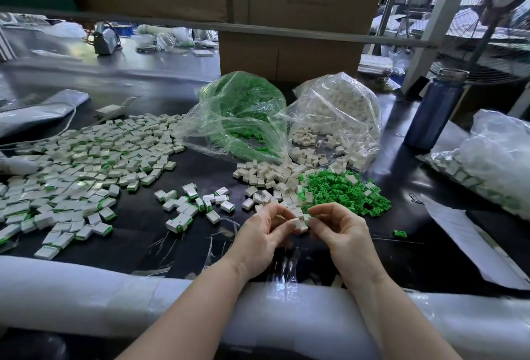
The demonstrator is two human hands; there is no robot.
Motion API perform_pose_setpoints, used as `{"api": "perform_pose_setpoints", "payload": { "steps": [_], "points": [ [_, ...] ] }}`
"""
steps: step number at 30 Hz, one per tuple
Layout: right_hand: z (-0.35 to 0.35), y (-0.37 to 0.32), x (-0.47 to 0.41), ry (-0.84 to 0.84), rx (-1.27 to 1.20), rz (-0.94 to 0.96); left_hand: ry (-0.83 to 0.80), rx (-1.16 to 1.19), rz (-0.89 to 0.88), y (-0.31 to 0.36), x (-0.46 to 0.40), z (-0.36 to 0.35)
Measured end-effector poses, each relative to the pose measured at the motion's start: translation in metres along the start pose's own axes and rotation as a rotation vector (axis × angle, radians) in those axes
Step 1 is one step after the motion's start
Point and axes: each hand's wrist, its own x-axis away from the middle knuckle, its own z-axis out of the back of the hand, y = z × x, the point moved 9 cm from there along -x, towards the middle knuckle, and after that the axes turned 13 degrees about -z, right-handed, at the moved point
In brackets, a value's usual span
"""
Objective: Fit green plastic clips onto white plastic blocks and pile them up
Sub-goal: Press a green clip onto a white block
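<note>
- A single head-worn camera looked forward and down from above the person's forearms, close over the near edge of the black table [149, 224].
- The wide lens bent straight lines at the frame edges, such as the padded white roll [86, 296] along the near rim.
- The left hand [262, 233] and right hand [338, 230] sat just below centre, nearest the lens.
- Cardboard boxes [289, 52] closed the far view.
</note>
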Motion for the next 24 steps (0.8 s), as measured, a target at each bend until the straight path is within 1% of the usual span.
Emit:
{"api": "perform_pose_setpoints", "payload": {
  "steps": [10,17,24],
  "points": [
    [-0.0011,0.0044,0.0003,-0.016,-0.036,-0.059,-0.018,-0.019,-0.019,0.0031,0.0001,-0.0007],
    [0.001,0.0019,0.0008,0.034,0.013,-0.038,-0.022,-0.034,-0.01,0.0009,0.0005,0.0002],
    [-0.0003,0.0002,0.0016,0.033,0.084,-0.021,-0.01,0.03,0.017,-0.0003,0.0014,-0.0007]
  ]
}}
